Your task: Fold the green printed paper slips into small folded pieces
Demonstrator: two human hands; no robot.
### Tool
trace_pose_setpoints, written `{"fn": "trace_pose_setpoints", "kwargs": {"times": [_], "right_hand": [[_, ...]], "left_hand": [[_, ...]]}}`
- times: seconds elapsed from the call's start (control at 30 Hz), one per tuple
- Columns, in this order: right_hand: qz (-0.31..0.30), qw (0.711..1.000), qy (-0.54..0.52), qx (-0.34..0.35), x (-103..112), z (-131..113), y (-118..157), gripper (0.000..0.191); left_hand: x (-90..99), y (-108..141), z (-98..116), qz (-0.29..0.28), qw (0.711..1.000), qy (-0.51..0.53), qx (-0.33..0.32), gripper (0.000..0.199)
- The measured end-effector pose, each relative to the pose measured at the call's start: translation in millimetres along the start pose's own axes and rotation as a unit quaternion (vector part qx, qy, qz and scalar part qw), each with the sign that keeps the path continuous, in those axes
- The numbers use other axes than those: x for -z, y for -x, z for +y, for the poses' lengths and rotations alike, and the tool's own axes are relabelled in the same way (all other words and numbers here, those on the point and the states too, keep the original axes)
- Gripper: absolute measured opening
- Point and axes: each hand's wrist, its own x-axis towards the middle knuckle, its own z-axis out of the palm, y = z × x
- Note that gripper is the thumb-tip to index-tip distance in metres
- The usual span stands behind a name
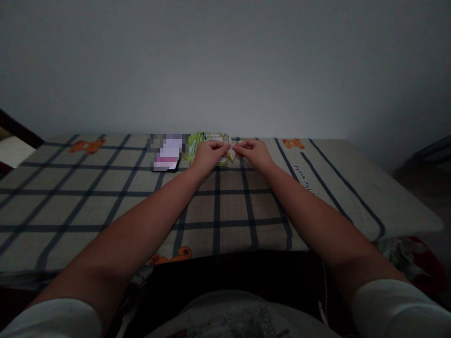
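Note:
Both my hands are stretched out over the far part of a checked cloth. My left hand (211, 154) pinches one side of a small, light-coloured wrapped packet (231, 154) with thumb and forefinger. My right hand (256, 152) pinches the packet's other side, the fingertips of both hands close together. Behind and partly under my left hand lies a green and white package (197, 143). What is inside the small packet cannot be made out.
A phone (169, 154) with its screen lit lies left of the green package. The checked tablecloth (81, 188) with printed bears covers the table, which meets a plain wall (225, 65). A dark chair frame (21, 126) stands at the left, and red patterned fabric (419, 263) lies low at the right.

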Motion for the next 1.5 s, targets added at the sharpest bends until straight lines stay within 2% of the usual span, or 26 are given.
{"fn": "trace_pose_setpoints", "kwargs": {"times": [0.1,0.3,0.57,0.7,0.97,1.1,1.3,1.5], "right_hand": [[0.019,0.999,0.048,0.013,-1,-2,2,0.021],[0.046,0.993,0.103,0.041,-2,-4,5,0.018],[0.042,0.987,0.121,0.098,-4,-9,7,0.014],[0.038,0.986,0.127,0.099,-6,-14,10,0.008],[0.061,0.98,0.161,0.101,-6,-15,11,0.013],[0.049,0.974,0.19,0.114,-6,-16,13,0.016],[0.026,0.958,0.234,0.162,-6,-17,15,0.017],[-0.016,0.968,0.189,0.162,-2,-14,14,0.014]], "left_hand": [[-0.7,2,2,0.012,1.0,-0.025,-0.001,0.023],[-2.2,2,3,0.022,1.0,-0.01,0.008,0.021],[-2.2,2,5,0.028,0.999,-0.003,0.017,0.025],[-4.1,1,1,0.033,0.998,0.034,0.03,0.023],[-5.9,-1,-6,-0.019,0.997,0.064,0.025,0.03],[-5.3,0,-4,-0.009,0.998,0.052,0.028,0.026],[-2.3,3,5,0.008,1.0,-0.027,0.0,0.021],[1.3,0,3,0.014,0.999,-0.032,-0.001,0.02]]}}
